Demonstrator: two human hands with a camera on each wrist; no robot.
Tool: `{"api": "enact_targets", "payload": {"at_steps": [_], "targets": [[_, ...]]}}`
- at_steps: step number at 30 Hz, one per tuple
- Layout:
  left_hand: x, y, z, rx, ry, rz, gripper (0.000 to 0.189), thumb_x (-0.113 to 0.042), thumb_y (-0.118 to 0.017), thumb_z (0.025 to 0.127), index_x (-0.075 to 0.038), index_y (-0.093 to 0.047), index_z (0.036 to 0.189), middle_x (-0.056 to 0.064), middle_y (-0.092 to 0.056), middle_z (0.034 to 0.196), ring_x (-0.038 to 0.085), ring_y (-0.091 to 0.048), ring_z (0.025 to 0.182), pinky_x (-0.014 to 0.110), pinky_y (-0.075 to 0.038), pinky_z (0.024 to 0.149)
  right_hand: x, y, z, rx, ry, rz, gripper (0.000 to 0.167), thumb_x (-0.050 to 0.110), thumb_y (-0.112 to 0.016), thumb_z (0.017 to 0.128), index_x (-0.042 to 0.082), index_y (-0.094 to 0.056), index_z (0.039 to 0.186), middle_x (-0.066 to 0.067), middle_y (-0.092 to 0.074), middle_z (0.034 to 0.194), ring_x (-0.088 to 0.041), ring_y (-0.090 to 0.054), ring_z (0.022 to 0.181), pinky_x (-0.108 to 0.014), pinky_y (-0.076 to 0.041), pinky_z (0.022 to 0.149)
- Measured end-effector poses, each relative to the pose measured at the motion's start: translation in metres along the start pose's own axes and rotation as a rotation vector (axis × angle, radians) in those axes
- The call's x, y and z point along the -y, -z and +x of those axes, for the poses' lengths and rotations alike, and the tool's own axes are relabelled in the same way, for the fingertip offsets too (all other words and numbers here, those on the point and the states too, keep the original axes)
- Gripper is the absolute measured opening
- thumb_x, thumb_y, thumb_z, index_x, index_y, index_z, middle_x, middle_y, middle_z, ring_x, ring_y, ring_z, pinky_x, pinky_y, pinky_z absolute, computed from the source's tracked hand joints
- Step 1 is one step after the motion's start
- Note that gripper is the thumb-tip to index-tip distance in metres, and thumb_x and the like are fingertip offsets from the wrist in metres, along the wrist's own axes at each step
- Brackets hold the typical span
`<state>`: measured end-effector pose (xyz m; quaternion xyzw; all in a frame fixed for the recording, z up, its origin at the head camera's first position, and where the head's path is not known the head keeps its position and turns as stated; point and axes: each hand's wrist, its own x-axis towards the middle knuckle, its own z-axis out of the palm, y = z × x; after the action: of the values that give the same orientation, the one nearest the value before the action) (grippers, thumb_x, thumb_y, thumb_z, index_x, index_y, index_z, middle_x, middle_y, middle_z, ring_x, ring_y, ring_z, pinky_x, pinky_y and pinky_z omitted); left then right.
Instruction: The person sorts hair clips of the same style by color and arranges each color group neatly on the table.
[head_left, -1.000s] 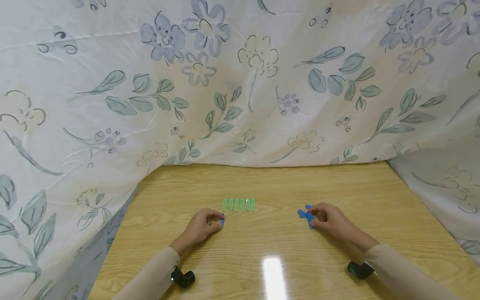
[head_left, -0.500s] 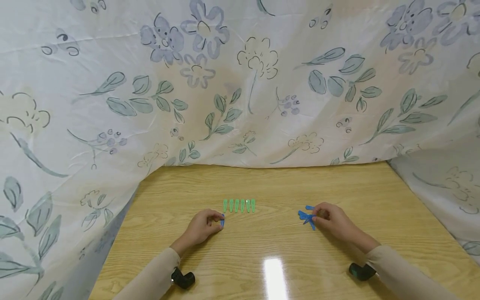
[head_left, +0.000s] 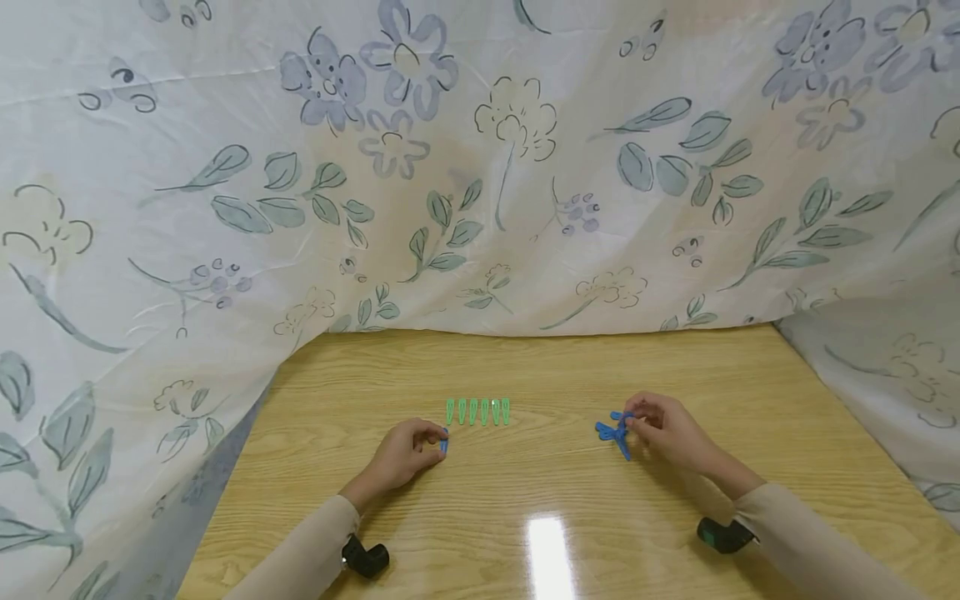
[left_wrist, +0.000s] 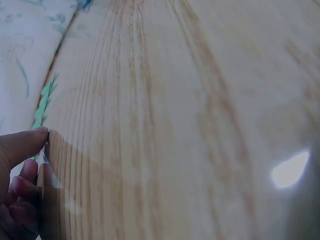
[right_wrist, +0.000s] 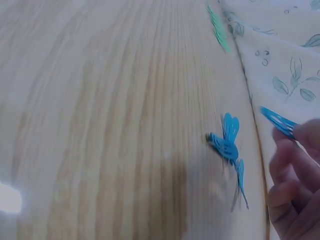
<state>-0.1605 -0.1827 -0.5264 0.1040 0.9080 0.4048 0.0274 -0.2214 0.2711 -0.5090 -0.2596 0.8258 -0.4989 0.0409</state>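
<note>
My left hand (head_left: 405, 450) rests low over the table at left and pinches a blue snap hair clip (head_left: 445, 442) between thumb and fingers. That clip is mostly hidden in the left wrist view. Just beyond it, several green snap hair clips (head_left: 478, 411) stand side by side in an even row. On the right, my right hand (head_left: 671, 433) pinches another blue hair clip (right_wrist: 277, 121) by one end, raised above the table. Beside those fingers lies a loose, overlapping pile of blue hair clips (right_wrist: 227, 147).
The wood-grain table (head_left: 525, 483) carries a bright light reflection near its front. Flowered cloth (head_left: 525, 208) hangs behind it and along both sides. A black wrist device (head_left: 366, 557) sits below the left sleeve, and a similar device (head_left: 723, 535) below the right.
My right hand has taken a blue hair clip from the pile and lifted it slightly up and away. The left hand has stayed in place with its clip.
</note>
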Motion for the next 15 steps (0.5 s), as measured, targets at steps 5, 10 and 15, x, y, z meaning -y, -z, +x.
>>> {"api": "enact_targets", "payload": {"at_steps": [5, 10, 15], "targets": [[-0.001, -0.003, -0.002, -0.006, 0.007, 0.005, 0.020, -0.016, -0.077, 0.090, -0.014, -0.076, 0.110, 0.003, -0.067, 0.102, 0.006, -0.044, 0.066, 0.021, -0.040, 0.060, 0.005, -0.006, 0.000, -0.101, 0.064, 0.002, 0.025, -0.002, -0.059, 0.099, -0.008, -0.056, 0.124, -0.019, -0.067, 0.088, -0.015, -0.054, 0.054, -0.026, -0.044, 0.045], [0.000, -0.005, -0.006, -0.012, -0.006, -0.008, 0.021, -0.015, -0.077, 0.090, -0.012, -0.076, 0.111, 0.005, -0.068, 0.103, 0.005, -0.044, 0.065, 0.021, -0.040, 0.060, 0.009, -0.013, 0.001, -0.185, 0.125, -0.032, 0.010, -0.006, -0.062, 0.096, -0.005, -0.062, 0.106, -0.020, -0.067, 0.086, -0.009, -0.054, 0.057, -0.024, -0.043, 0.048], [0.000, -0.007, -0.009, -0.023, -0.031, -0.025, 0.021, -0.014, -0.077, 0.090, -0.010, -0.076, 0.111, 0.007, -0.068, 0.102, 0.005, -0.043, 0.065, 0.020, -0.040, 0.060, 0.012, -0.019, 0.002, -0.163, 0.103, -0.050, 0.010, -0.003, -0.068, 0.093, -0.004, -0.067, 0.104, -0.019, -0.071, 0.092, -0.012, -0.058, 0.059, -0.024, -0.045, 0.049]]}}
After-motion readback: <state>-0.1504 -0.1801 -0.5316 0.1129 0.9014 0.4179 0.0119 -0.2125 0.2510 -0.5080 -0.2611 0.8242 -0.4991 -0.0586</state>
